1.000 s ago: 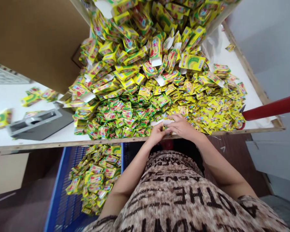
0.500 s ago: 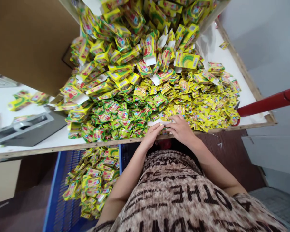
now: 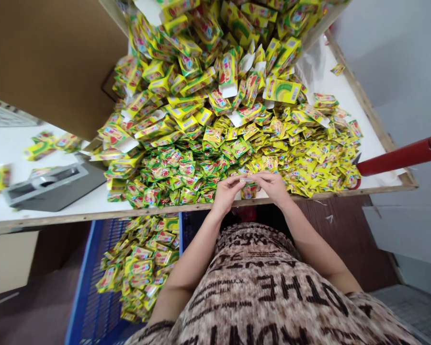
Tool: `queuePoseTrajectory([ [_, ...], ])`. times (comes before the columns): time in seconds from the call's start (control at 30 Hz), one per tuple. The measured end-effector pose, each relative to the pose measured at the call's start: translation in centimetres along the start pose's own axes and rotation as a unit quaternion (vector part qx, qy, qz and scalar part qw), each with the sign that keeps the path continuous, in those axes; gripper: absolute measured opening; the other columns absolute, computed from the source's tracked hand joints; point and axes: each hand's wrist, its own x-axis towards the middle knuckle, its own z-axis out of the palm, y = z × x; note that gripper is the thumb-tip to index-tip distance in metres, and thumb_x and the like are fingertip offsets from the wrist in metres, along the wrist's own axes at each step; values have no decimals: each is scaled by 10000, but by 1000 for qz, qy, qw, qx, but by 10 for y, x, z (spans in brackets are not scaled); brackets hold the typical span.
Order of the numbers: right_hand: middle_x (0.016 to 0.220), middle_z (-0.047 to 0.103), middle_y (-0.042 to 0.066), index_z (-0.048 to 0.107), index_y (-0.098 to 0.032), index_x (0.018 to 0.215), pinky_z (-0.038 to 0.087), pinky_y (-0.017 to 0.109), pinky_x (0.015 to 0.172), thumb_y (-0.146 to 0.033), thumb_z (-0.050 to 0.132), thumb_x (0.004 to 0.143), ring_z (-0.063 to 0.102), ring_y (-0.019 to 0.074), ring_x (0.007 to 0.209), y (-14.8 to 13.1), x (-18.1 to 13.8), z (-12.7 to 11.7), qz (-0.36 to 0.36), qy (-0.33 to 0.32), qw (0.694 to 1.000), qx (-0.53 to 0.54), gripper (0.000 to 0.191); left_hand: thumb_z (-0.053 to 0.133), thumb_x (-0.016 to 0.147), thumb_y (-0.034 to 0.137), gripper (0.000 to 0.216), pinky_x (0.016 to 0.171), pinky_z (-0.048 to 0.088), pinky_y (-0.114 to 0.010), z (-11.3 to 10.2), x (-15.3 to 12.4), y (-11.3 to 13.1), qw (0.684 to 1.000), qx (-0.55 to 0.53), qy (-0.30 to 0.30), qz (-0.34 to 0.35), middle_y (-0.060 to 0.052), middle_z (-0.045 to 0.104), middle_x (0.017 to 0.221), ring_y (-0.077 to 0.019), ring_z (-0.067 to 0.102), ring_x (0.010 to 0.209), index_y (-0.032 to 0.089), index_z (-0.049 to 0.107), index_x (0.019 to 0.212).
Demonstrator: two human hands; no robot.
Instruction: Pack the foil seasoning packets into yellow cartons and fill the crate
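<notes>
My left hand [image 3: 227, 192] and my right hand [image 3: 273, 187] meet at the front edge of the table, fingertips pinched close together. Between them shows a small green, yellow and red packet [image 3: 249, 191], its upper edge at my fingertips; whether it is a box or a sachet I cannot tell. Green sachets [image 3: 179, 167] lie heaped beside my left hand. Yellow sachets [image 3: 309, 160] spread out beyond my right hand. Behind both heaps rises a pile of small yellow-green boxes [image 3: 187, 103], several with white flaps standing up.
A grey tape dispenser [image 3: 53, 187] stands on the white table at left, near a large brown carton [image 3: 53, 62]. Red-handled scissors or a similar tool [image 3: 398, 158] juts over the right edge. Below the table, a blue crate [image 3: 84, 282] holds packed boxes [image 3: 140, 268].
My fingertips have drawn together, the right hand's fingers now pinching rather than spread. The patterned packet shows between my hands, where a white surface showed before. The view has shifted slightly.
</notes>
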Motion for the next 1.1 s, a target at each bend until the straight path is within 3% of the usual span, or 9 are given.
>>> queuePoseTrajectory([
  [0.13, 842, 748, 54, 785, -200, 872, 580, 287, 551, -454, 790, 680, 664, 167, 668, 2, 5, -2, 48, -9, 998, 35, 318, 740, 775, 326, 245, 989, 494, -381, 3, 4, -6, 996, 69, 19, 60, -71, 756, 1052, -211, 681, 1023, 210, 770, 988],
  [0.27, 737, 740, 45, 768, -183, 799, 577, 295, 529, -453, 848, 585, 665, 171, 602, 7, 6, 1, 68, 28, 995, 63, 353, 719, 798, 341, 263, 912, 533, -357, 5, 10, -9, 989, 102, 12, 102, -73, 755, 1034, -194, 697, 942, 209, 755, 1022],
  [0.4, 757, 735, 51, 760, -192, 770, 564, 305, 526, -477, 832, 612, 656, 175, 605, 13, 7, -1, 33, 38, 998, 44, 334, 722, 803, 318, 147, 871, 537, -360, 1, 15, -9, 962, 187, -16, 200, -66, 760, 886, -185, 696, 849, 206, 773, 885],
  [0.53, 752, 702, 42, 741, -195, 783, 539, 316, 580, -429, 760, 726, 628, 171, 635, 13, 6, -3, -27, 10, 999, -37, 242, 753, 778, 279, 154, 924, 520, -397, -8, 15, -11, 939, 214, -64, 263, -77, 762, 948, -200, 699, 907, 221, 772, 919],
  [0.67, 806, 669, 47, 708, -209, 774, 505, 331, 721, -291, 657, 827, 610, 178, 751, 9, 0, 3, -130, 53, 976, -168, 111, 759, 767, 305, 193, 939, 510, -397, -8, 10, -10, 957, 189, -47, 217, -80, 754, 971, -211, 689, 949, 224, 769, 942],
  [0.77, 816, 658, 39, 687, -218, 785, 488, 312, 693, -269, 640, 837, 597, 172, 741, 8, -3, 6, -112, 62, 978, -167, 87, 747, 776, 325, 234, 948, 492, -377, -4, 4, -7, 969, 184, -39, 161, -81, 743, 1013, -212, 669, 979, 233, 766, 990],
  [0.93, 749, 650, 9, 668, -209, 724, 476, 291, 666, -159, 658, 762, 575, 155, 669, 6, 4, 9, -54, 58, 979, -186, 63, 744, 773, 316, 262, 966, 470, -372, -1, 3, -8, 969, 186, -46, 157, -81, 733, 1049, -214, 648, 1003, 232, 760, 1020],
  [1.1, 807, 668, 44, 671, -214, 743, 494, 321, 750, -191, 611, 828, 613, 190, 796, 2, 4, 9, -109, 63, 969, -212, 108, 714, 803, 323, 311, 966, 472, -356, -2, 4, -13, 975, 182, -36, 125, -78, 721, 1101, -212, 646, 1034, 229, 725, 1099],
])
